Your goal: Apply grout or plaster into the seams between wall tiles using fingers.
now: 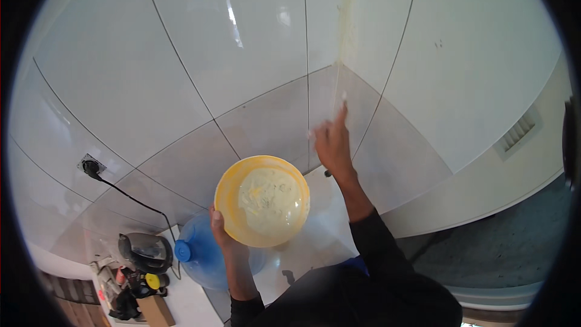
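My left hand [221, 230] grips the left rim of a round yellow bowl [229, 197], its thumb over the edge. Inside the bowl lies a thick, pale cream paste [270, 203] with a lumpy surface. Up and to the right of the bowl, my right hand [334, 148] is raised before the tiled corner. Its index finger points up, with a white smear on the tip, and the other fingers are partly bent; nothing is held in it. Whether the fingertip touches the wall cannot be made out. Yellowish staining [345, 24] runs along the corner joint.
A large blue water bottle [203, 260] lies behind and below the bowl. At the lower left are an electric kettle [145, 253], a cardboard box [155, 310] and small clutter. A black plug [91, 167] sits in a wall socket, its cord hanging down. A vent [518, 133] is on the right.
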Motion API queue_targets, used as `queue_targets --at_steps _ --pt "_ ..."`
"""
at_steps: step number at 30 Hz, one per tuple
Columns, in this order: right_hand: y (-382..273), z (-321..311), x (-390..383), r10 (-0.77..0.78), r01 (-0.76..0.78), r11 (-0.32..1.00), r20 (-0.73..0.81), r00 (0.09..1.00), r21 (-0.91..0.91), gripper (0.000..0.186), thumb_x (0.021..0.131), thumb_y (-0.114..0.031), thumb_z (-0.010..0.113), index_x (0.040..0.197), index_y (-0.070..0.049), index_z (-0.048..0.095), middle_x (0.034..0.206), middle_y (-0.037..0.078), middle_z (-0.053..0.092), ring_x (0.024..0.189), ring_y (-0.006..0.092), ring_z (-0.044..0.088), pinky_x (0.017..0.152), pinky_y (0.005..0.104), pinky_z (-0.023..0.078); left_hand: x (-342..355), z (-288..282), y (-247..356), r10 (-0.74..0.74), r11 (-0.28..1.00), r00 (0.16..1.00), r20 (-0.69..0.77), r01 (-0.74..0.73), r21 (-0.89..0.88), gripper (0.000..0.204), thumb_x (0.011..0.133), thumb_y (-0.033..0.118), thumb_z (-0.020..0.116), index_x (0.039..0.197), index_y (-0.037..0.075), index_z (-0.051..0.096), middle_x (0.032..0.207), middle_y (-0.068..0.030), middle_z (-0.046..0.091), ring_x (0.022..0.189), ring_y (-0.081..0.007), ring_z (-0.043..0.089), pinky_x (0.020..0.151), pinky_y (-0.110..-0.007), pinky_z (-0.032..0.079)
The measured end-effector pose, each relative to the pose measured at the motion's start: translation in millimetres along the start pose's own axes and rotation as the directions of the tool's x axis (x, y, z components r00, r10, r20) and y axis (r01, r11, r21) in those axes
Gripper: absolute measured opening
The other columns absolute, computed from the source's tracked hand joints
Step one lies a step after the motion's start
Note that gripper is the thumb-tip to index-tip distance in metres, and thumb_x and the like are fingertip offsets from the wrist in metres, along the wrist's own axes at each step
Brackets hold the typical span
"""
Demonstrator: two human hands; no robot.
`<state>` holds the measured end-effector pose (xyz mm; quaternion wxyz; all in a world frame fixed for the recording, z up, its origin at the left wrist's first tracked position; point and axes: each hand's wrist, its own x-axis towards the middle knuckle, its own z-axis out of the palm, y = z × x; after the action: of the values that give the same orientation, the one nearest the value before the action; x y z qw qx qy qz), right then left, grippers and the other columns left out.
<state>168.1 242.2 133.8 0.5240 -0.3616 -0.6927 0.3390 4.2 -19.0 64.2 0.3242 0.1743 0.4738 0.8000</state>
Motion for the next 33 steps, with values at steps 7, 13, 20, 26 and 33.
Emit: queue_targets --at_steps 7,13,20,26,33 --pt "-9 60 108 0.308 -0.315 0.947 -0.106 0.946 -0.067 0.092 0.09 -0.015 0.052 0.155 0.017 -0.004 0.079 0.019 0.074 0.078 0.0369 0.075 0.084 0.0465 0.058 -38 5 56 0.142 0.989 0.986 0.083 -0.137 -0.063 0.069 0.105 0.06 0.042 0.147 0.006 0.05 0.144 -0.0122 0.059 0.13 -0.0269 0.059 0.107 -0.044 0.049" --pt "-35 65 125 0.431 -0.447 0.889 -0.148 0.89 -0.1 0.096 0.088 -0.018 0.056 0.155 0.02 -0.001 0.107 0.033 0.07 0.098 0.0449 0.073 0.088 0.0529 0.058 -54 -15 54 0.152 0.988 0.988 0.021 -0.152 0.031 0.072 0.105 0.062 0.041 0.149 0.005 0.048 0.146 -0.0128 0.057 0.132 -0.0275 0.057 0.111 -0.044 0.046" --pt "-64 44 137 0.419 -0.436 0.894 -0.149 0.896 -0.101 0.097 0.086 -0.02 0.059 0.156 0.018 0.004 0.113 0.035 0.068 0.105 0.0459 0.071 0.092 0.0524 0.056 -62 -28 44 0.055 0.993 0.993 -0.102 -0.045 0.106 0.073 0.105 0.063 0.041 0.15 0.006 0.047 0.147 -0.0122 0.056 0.134 -0.0277 0.055 0.112 -0.045 0.045" --pt "-79 39 148 0.392 -0.409 0.908 -0.161 0.906 -0.089 0.097 0.085 -0.02 0.06 0.159 0.014 0.005 0.113 0.034 0.068 0.108 0.047 0.07 0.097 0.0532 0.054 -57 -27 36 0.025 0.994 0.993 -0.119 -0.012 0.108 0.071 0.105 0.062 0.04 0.151 0.008 0.047 0.147 -0.0115 0.056 0.134 -0.0276 0.056 0.112 -0.045 0.045" --pt "-92 37 155 0.363 -0.38 0.921 -0.16 0.918 -0.087 0.093 0.085 -0.019 0.059 0.158 0.013 0.011 0.11 0.033 0.069 0.103 0.047 0.071 0.095 0.0534 0.055 -48 -37 30 0.029 0.991 0.999 -0.042 -0.023 0.128 0.07 0.106 0.061 0.037 0.151 0.008 0.047 0.148 -0.0118 0.056 0.135 -0.0281 0.056 0.111 -0.045 0.046"
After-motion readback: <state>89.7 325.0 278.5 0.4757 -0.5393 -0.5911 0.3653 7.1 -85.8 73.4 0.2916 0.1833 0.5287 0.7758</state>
